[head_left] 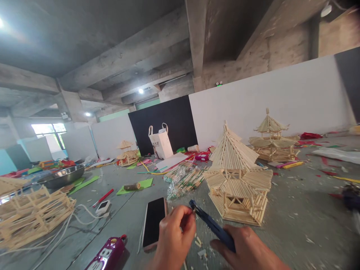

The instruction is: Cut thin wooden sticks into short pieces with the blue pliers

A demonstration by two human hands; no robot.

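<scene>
At bottom centre of the frame, my left hand (173, 236) pinches a thin wooden stick (193, 212) against the jaws of a dark blue cutter (211, 225), which my right hand (247, 249) grips closed by its handle. A crooked bite might splinter the stick or nick a fingertip. Just beyond, right of centre, stands a pale, ribbed stick pagoda (236, 180) on the dusty grey bench (295, 210).
</scene>
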